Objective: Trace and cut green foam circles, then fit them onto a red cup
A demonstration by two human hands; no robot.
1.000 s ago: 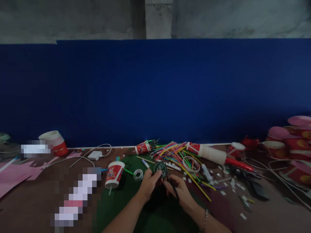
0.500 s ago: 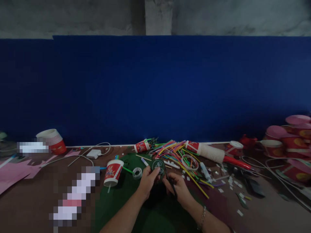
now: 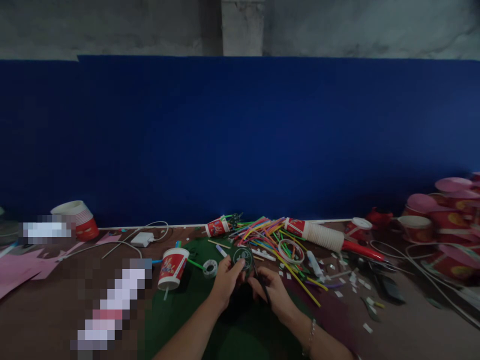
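Observation:
My left hand (image 3: 225,281) is closed on a dark green round piece (image 3: 240,256) with pale line markings on its face, the thumb resting on its front. Black scissors (image 3: 265,291) are in my right hand (image 3: 275,292), their blades pointing up beside the right edge of the round piece. Both hands are above a dark green sheet (image 3: 183,325). To the left stands a red and white paper cup (image 3: 173,269), with a clear straw end below it and a green straw at its side. Next to it lies a roll of clear tape (image 3: 210,268).
Behind my hands is a heap of coloured straws (image 3: 262,231). A row of nested paper cups (image 3: 324,236) lies to its right, near a glue tube (image 3: 315,265) and white paper scraps (image 3: 367,328). A white charger (image 3: 142,239) with a cable lies left. More decorated cups (image 3: 414,227) stand far right.
The whole view has shifted slightly, so things sit a little further left. Both hands keep their holds on the round piece and the scissors, with hardly any movement.

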